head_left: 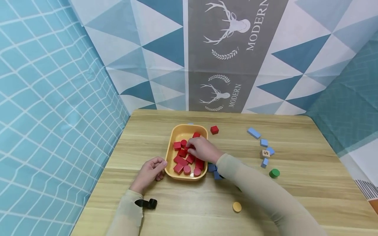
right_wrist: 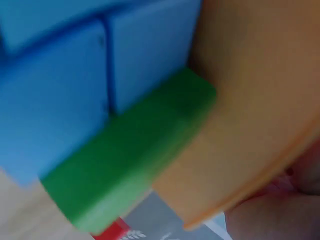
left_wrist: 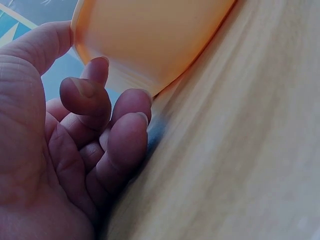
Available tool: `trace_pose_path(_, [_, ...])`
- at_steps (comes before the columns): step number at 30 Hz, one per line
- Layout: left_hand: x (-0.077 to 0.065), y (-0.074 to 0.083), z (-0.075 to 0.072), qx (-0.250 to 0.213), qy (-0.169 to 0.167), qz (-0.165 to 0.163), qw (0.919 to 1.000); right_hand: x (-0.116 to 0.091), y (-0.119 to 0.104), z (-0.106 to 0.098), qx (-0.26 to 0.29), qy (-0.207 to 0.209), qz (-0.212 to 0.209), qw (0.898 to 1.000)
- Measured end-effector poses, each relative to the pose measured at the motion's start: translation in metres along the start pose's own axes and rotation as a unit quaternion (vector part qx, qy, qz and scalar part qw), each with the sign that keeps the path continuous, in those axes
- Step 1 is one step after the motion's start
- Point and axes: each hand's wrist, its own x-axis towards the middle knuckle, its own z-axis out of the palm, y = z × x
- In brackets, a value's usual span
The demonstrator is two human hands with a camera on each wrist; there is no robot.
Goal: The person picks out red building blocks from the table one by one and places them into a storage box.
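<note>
A yellow-orange plastic bin (head_left: 167, 156) full of red wooden blocks (head_left: 182, 160), cubes, cylinders and longer pieces, stands on the wooden table. At its near left corner my left hand (head_left: 151, 171) holds the rim: the thumb tip goes over the edge, and the other fingers curl loosely outside the wall. My right hand (head_left: 202, 149) reaches over the right side, its fingertips down among the red blocks. Red shows right by those fingertips, but whether they pinch a block is hidden. In the right wrist view, blue blocks (right_wrist: 55, 95) and a green block (right_wrist: 130, 155) lie outside the bin wall.
A lone red cube (head_left: 214, 129) sits beyond the bin's right corner. Further right are light blue blocks (head_left: 254, 132), a letter cube (head_left: 265, 154) and a green cylinder (head_left: 274, 173). A yellow disc (head_left: 237, 206) lies near the right forearm. Patterned cloth (head_left: 165, 65) hangs behind the table.
</note>
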Motion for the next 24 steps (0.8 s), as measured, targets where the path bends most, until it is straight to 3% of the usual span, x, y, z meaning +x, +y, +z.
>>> trace_pose_path(12, [0.0, -0.001, -0.001, -0.001, 0.002, -0.004, 1.0, -0.003, 0.001, 0.019, -0.087, 0.034, 0.0, 0.996])
trace_pose_path(24, [0.001, -0.003, -0.001, 0.001, 0.001, -0.003, 1.0, -0.004, -0.002, 0.027, -0.186, -0.021, 0.029, 0.982])
